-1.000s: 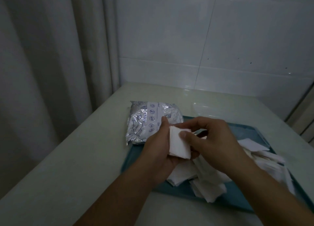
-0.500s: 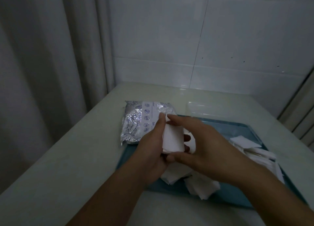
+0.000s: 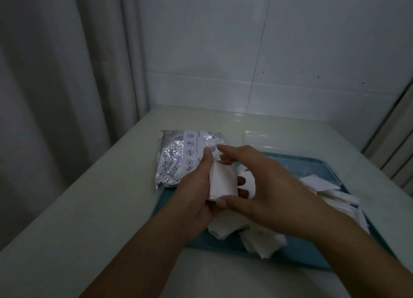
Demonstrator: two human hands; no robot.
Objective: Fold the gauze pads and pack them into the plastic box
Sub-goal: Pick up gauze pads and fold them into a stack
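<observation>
A white folded gauze pad (image 3: 223, 181) stands upright between both hands above the blue tray (image 3: 317, 163). My left hand (image 3: 196, 190) cups it from the left, thumb along its upper edge. My right hand (image 3: 263, 186) grips it from the right, thumb under its lower edge and index finger above its top. Several loose gauze pads (image 3: 261, 241) lie in a heap on the tray under my hands, and more gauze pads (image 3: 330, 190) lie at its right side. The clear plastic box (image 3: 263, 139) sits on the table behind the tray.
A silver foil packet (image 3: 178, 159) with blue print lies at the tray's back left corner, partly on the pale table (image 3: 100, 208). A curtain (image 3: 55, 96) hangs at the left and a tiled wall (image 3: 268, 51) closes the back.
The pad has been folded narrower between my hands. My right thumb moved from the pad's face to beneath its lower edge, and the index finger lifted over its top.
</observation>
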